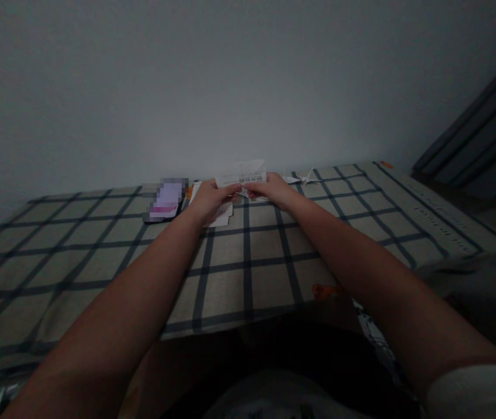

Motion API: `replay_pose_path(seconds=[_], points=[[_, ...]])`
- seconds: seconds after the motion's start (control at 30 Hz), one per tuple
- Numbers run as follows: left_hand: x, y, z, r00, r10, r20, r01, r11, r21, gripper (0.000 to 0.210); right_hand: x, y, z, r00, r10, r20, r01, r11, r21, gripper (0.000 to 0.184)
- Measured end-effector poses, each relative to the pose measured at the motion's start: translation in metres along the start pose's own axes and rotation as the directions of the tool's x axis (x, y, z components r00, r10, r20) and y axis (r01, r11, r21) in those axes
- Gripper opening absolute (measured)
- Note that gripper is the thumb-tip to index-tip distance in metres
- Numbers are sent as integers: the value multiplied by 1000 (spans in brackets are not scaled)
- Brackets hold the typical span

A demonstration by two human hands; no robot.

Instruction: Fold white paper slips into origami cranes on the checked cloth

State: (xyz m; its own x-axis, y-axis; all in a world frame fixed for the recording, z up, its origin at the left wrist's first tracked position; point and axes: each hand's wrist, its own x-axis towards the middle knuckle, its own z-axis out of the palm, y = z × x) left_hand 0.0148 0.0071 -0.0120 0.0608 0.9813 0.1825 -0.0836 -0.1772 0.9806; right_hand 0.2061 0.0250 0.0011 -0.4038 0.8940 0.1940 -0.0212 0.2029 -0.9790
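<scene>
Phone (166, 201) and sheets (220, 220) lie near left hand (206, 202), scraps (306, 179) near right hand (277, 191), fingers (230, 190) of both pinching paper (248, 173).

The left forearm (143, 285) and right forearm (357, 250) are bared, extended forward and angled inward. The left hand (208, 201) and right hand (277, 191) are held near each other, each closed in a pinch. The thumbs (229, 189) are pointed inward, tips brought close together; the other fingertips are largely hidden
</scene>
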Motion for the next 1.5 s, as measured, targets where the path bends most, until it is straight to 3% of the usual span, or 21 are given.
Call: replay_pose_path(seconds=[0.17,0.37,0.5,0.6,0.77,0.93,1.23,1.5], points=[[5,-3,-4,999,-3,-47,1,999,-42,40,2,-2,-1,998,23,-61,-21,999,24,13],[9,-6,-8,999,-38,-8,38,999,-29,39,3,-1,-3,995,32,-100,-31,999,9,13],[6,-1,-7,998,-4,-65,4,1000,11,38,8,5,-7,994,-3,-111,7,999,33,16],[2,5,-7,994,29,-103,-19,995,100,39,9,7,-10,994,-45,-102,44,999,-20,21],[-1,6,-14,994,100,-50,-75,928,365,37,3,-2,-13,993,-102,-59,88,976,-202,25],[-1,9,-14,985,171,19,-159,857,490,31,2,-2,-14,987,-162,4,155,938,-310,21],[-6,11,-5,976,172,131,-216,804,554,20,5,-1,-8,977,-189,99,203,964,-169,19],[-5,4,-3,950,251,186,-311,804,506,30,9,9,-4,985,-146,87,148,989,-17,21]])
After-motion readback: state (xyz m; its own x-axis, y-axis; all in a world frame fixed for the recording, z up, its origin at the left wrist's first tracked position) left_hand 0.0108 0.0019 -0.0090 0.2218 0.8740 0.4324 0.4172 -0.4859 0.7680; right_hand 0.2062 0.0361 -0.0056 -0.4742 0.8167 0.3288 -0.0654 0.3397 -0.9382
